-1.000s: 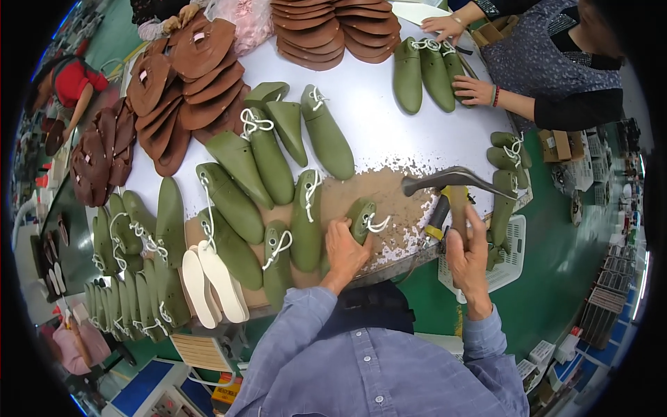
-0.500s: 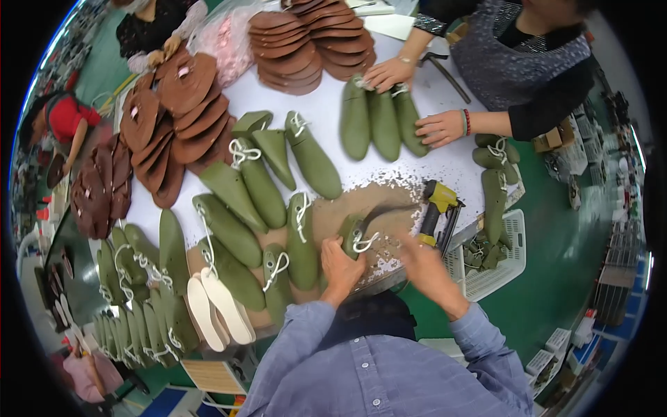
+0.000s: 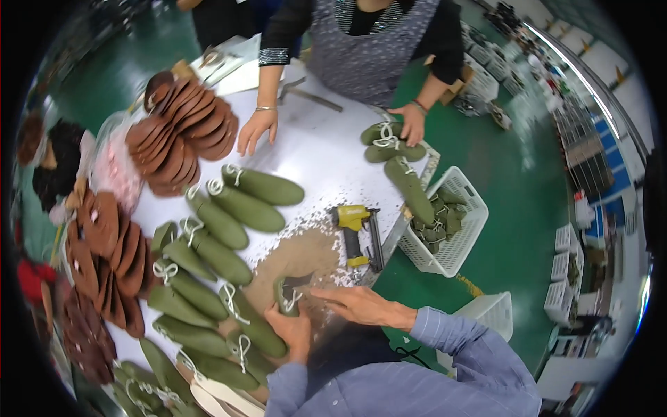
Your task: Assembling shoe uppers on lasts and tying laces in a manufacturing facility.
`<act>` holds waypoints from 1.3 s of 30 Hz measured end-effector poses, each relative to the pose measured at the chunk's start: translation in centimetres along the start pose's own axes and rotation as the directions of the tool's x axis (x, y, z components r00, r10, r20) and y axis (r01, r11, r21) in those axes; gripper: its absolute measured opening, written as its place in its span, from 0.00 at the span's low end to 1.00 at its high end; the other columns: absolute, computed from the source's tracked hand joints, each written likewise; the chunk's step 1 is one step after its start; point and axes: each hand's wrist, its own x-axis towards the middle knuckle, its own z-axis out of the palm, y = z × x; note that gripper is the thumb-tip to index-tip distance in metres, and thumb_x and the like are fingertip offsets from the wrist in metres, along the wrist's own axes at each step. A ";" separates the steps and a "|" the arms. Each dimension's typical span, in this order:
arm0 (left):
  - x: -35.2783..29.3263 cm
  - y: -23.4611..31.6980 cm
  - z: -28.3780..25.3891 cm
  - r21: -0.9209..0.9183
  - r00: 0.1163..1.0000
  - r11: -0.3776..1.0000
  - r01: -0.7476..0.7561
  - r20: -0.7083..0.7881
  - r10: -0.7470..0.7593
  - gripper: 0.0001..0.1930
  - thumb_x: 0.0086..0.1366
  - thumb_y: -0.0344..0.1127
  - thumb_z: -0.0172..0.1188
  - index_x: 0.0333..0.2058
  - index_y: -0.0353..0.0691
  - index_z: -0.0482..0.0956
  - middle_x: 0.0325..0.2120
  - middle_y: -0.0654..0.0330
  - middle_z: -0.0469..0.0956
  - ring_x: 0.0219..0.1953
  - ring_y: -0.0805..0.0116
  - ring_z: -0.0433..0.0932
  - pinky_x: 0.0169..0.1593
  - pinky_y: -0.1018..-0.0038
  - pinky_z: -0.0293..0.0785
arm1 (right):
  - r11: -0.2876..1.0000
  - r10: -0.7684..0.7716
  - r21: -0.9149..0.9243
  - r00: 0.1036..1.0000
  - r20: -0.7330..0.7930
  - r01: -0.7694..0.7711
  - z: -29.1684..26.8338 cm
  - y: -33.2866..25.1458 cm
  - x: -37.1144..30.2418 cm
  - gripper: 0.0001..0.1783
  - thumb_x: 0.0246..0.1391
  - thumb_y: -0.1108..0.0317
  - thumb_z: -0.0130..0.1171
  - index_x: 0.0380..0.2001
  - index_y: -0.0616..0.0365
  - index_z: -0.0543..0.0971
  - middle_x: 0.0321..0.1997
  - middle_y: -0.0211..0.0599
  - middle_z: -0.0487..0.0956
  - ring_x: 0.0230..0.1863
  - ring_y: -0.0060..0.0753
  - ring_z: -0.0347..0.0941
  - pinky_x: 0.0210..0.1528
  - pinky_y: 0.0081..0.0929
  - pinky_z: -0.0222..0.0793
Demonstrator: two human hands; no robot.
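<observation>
- My left hand (image 3: 293, 333) closes around a smooth green shoe last (image 3: 280, 292) with a looped white cord (image 3: 292, 300).
- My right hand (image 3: 372, 307), fingers extended, blurs beside it; I cannot tell its grip.
- Between them, dark metal (image 3: 299, 281) meets the last.
- Ahead of my right hand: a yellow-black nail gun (image 3: 352, 217).

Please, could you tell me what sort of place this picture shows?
Probably a shoemaking workshop or factory: many green shoe lasts lie across the table, near stacks of brown cut pieces, with a yellow-and-black nail-gun-like tool to their right.
</observation>
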 end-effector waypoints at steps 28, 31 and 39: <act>8.8 -0.3 0.7 0.181 0.946 0.968 -0.174 -0.244 0.216 0.26 0.52 0.34 0.67 0.44 0.27 0.66 0.40 0.39 0.69 0.45 0.42 0.69 0.53 0.56 0.64 | 0.939 -0.226 -0.343 0.732 -0.643 -0.011 1.7 10.0 3.8 0.18 0.50 0.67 0.60 0.45 0.56 0.77 0.44 0.43 0.76 0.46 0.50 0.71 0.47 0.44 0.66; 11.8 -0.4 -0.2 0.191 0.966 0.972 -0.134 -0.192 0.171 0.27 0.54 0.37 0.66 0.46 0.26 0.66 0.41 0.38 0.68 0.46 0.41 0.67 0.54 0.55 0.62 | 0.959 -0.031 -0.172 0.521 -0.853 -0.224 0.1 12.4 2.2 0.17 0.49 0.65 0.61 0.42 0.58 0.77 0.46 0.44 0.76 0.46 0.50 0.71 0.49 0.41 0.65; 8.3 2.0 -2.9 0.362 0.808 0.772 -0.522 -0.080 0.583 0.28 0.54 0.32 0.64 0.51 0.28 0.66 0.52 0.40 0.65 0.57 0.42 0.62 0.61 0.53 0.56 | 0.869 0.188 -0.119 0.542 -0.819 -0.481 2.1 14.2 -1.7 0.28 0.46 0.56 0.65 0.49 0.59 0.74 0.53 0.46 0.70 0.54 0.53 0.65 0.53 0.45 0.62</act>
